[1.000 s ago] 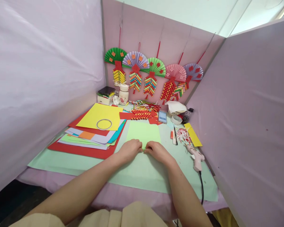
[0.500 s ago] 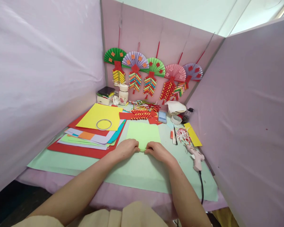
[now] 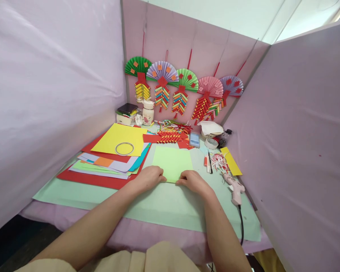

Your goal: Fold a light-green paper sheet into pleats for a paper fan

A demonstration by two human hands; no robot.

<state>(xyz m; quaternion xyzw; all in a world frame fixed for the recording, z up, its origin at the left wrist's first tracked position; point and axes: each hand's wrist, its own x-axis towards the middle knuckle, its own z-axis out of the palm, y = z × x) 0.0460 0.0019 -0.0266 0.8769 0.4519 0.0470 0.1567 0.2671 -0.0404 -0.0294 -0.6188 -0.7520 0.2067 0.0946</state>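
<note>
Centrally, green sheet [image 3: 172, 160]: one, lying on the table between the two hands, its near edge toward the person.
Left hand [image 3: 150, 177]: thumb and fingers drawn together, pinching that near edge toward its left end.
Right hand [image 3: 193, 180]: likewise drawn together, pinching the same edge toward its right end; the hands are apart.
Work surface: one pale green cover [image 3: 164, 211] over one lilac cloth [image 3: 158, 236], which hangs at the front.
Left of the sheet: one stack of coloured paper [image 3: 121, 164], one yellow sheet [image 3: 116, 136] on top, one ring [image 3: 124, 155] lying on that.
Beyond it: one red paper ornament [image 3: 168, 137], a tangle of cords [image 3: 174, 124] too jumbled to count, one phone-like device [image 3: 194, 140], screen blurred.
Right side: one tape roll [image 3: 211, 147], one basket [image 3: 211, 133], one heap of red and white strands [image 3: 220, 161], one yellow card [image 3: 231, 161], one glue gun [image 3: 236, 189] with a black cord [image 3: 241, 223].
Rear left corner: one white bottle [image 3: 148, 115], near one box [image 3: 125, 120].
Walls: three, the left wall [image 3: 59, 75] in lilac cloth, the back wall [image 3: 170, 34] pinkish, the right wall [image 3: 297, 113] lilac.
Fan hangings [image 3: 187, 79]: five, in a row along the back, two of them lilac.
</note>
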